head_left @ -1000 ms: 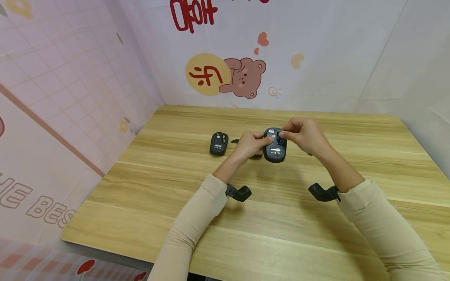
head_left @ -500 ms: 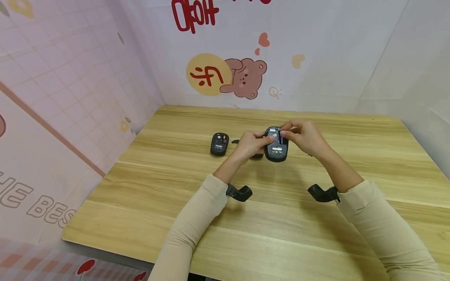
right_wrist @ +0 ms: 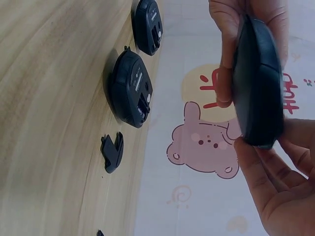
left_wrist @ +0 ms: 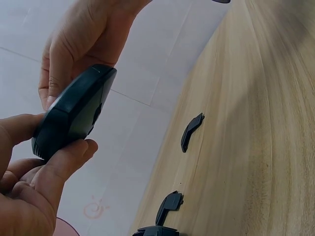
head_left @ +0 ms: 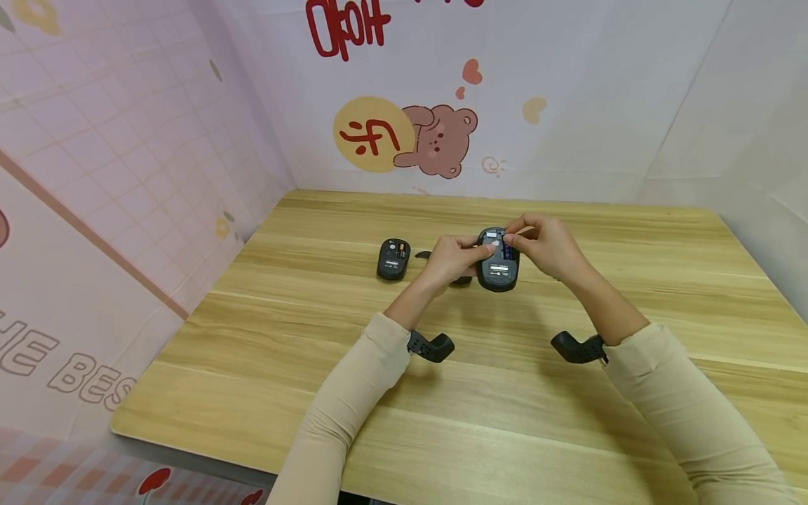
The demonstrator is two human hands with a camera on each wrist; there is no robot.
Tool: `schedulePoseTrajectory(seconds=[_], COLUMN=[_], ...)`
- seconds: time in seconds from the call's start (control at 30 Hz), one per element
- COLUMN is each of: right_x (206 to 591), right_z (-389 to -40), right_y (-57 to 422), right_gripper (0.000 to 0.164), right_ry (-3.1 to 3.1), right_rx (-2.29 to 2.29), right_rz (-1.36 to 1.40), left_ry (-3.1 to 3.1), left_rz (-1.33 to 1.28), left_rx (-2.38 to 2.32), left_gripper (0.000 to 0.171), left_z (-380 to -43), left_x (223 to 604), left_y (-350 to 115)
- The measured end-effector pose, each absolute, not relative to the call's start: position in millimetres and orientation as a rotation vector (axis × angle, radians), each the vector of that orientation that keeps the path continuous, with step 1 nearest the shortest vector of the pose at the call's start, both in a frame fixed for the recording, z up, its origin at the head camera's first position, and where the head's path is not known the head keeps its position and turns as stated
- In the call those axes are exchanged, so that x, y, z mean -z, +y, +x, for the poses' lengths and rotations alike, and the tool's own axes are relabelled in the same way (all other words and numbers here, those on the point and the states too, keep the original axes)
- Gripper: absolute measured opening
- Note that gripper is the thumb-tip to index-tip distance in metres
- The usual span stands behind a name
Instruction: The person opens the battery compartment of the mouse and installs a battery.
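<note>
A black computer mouse [head_left: 499, 275] is held above the table with its underside toward me. My left hand [head_left: 449, 261] grips its left side, the thumb lying across the underside. My right hand [head_left: 544, 242] has its thumb at the top of the uncovered battery slot, where a dark blue battery [head_left: 508, 252] shows partly. Seen from the right wrist, the right hand [right_wrist: 288, 196] pinches the end of the mouse [right_wrist: 261, 83] between thumb and fingers. The left wrist view shows the mouse [left_wrist: 74, 110] edge-on, hiding the slot.
A second mouse [head_left: 393, 259] lies underside up at left, an orange-and-black battery showing. Another mouse [right_wrist: 129, 88] lies beside it, mostly behind the left hand in the head view. Loose black battery covers [left_wrist: 192, 132] lie on the wooden table [head_left: 480, 421]. A printed cloth backs it.
The mouse has shifted slightly right. The battery, blurred and partly covered by the right fingertips before, now shows more clearly in the slot. Both hands stay nearly in place.
</note>
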State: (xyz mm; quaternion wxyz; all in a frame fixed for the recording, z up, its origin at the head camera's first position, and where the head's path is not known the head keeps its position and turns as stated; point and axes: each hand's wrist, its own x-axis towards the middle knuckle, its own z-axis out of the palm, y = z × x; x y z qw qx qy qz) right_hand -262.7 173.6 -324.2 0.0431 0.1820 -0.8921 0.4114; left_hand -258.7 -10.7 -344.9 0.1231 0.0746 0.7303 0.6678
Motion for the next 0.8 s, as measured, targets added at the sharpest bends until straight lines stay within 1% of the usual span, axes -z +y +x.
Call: schedulePoseTrajectory(seconds=[0.3,0.6,0.73,0.8], right_x=[324.3,326.6,328.5,329.3], right_z=[-264.8,-266.2,-265.5,-264.5], right_y=[173.8,173.7,174.1,174.8], right_gripper=[0.012,0.012,0.011,0.013], right_ry=[-2.724,-2.747,-2.762,-2.762], right_rx=[-1.221,-1.245,-1.254,-1.259], right_rz=[0.545,0.550,0.545,0.539], left_ry=[2.135,2.135,2.123,2.122], left_rz=[0.249,0.254,0.253,0.253], left_rx=[-1.971,-1.970,-1.969,-1.965], left_gripper=[0.035,0.032,0.033,0.034], left_z=[-258.0,-259.5,-260.6,-261.3], left_x=[345.6,351.2,354.5,355.6], left_y=[-9.3,-8.3,-8.1,-7.7])
